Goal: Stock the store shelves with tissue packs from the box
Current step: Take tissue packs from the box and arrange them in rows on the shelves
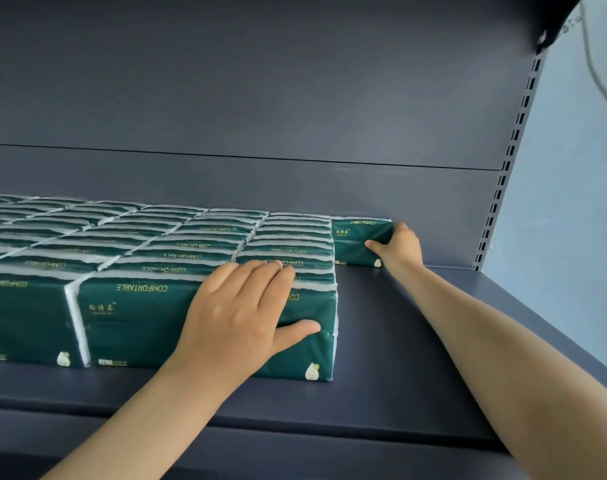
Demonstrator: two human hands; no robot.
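Observation:
Dark green tissue packs (128,317) with gold lettering stand on edge in several rows on a dark grey shelf (392,358), filling its left and middle. My left hand (241,311) rests on the front pack of the rightmost full row, fingers straight over its top edge and thumb on its face. My right hand (400,245) reaches to the back of the shelf and holds the right end of a single tissue pack (355,239) that stands against the back wall, beside the rows. The box is out of view.
The shelf's back panel (260,98) rises behind the packs. A slotted upright (513,147) runs up the right side, with a pale blue wall (572,168) beyond it. To the right of the rows lies bare shelf surface.

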